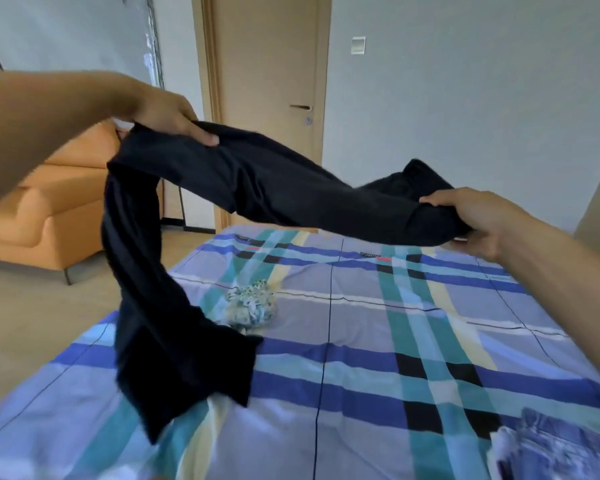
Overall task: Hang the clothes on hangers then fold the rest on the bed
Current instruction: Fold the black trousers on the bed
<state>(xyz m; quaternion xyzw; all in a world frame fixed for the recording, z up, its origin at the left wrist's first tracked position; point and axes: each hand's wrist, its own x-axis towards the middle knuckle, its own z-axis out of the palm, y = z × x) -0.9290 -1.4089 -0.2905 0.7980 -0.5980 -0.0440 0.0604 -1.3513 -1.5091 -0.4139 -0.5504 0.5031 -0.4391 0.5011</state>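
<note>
I hold a pair of black trousers (278, 188) stretched in the air above the bed (343, 358). My left hand (174, 116) grips the cloth high at the left, thumb on top. My right hand (471, 216) grips the bunched waist end lower at the right. The leg ends hang down from the left hand, and their hems touch the plaid sheet near the bed's left edge. A small crumpled green-and-white patterned garment (252, 304) lies on the bed behind the hanging legs. No hanger is in view.
A blue-and-white patterned garment (555, 445) lies at the bed's near right corner. An orange sofa (49, 209) stands on the floor to the left. A closed wooden door (271, 81) is behind the bed.
</note>
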